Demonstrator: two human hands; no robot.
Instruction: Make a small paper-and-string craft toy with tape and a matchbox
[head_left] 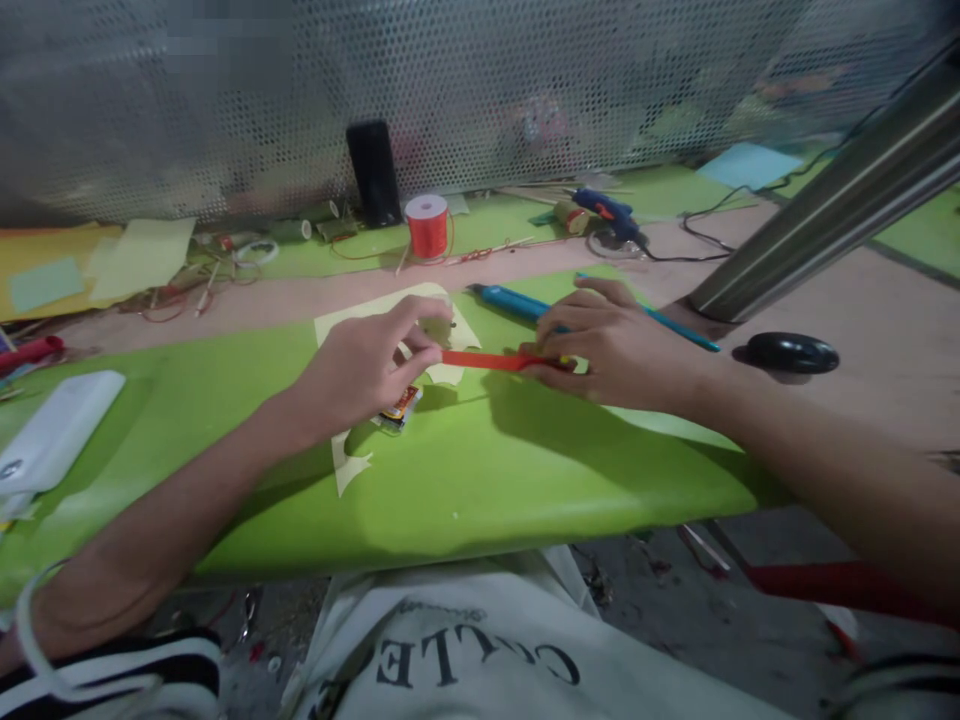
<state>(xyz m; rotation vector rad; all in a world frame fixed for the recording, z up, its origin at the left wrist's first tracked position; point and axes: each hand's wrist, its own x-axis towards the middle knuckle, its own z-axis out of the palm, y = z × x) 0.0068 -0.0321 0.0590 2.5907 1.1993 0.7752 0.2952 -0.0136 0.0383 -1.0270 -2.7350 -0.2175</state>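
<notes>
My left hand [371, 362] pinches one end of a narrow red strip [487, 360] over a pale yellow paper cutout [360, 320] on the green sheet [465, 470]. My right hand [611, 345] is closed on the strip's other end and holds it down. A small glue tube [400, 408] lies under my left hand. A blue pen-like tool [517, 303] lies just behind my right hand.
A red thread spool [427, 225], a black upright object [373, 172] and a blue glue gun [609, 212] with its cable stand at the back by the perforated metal screen. A white box [56, 430] lies at left. A metal pole [832, 200] and black knob [791, 352] are at right.
</notes>
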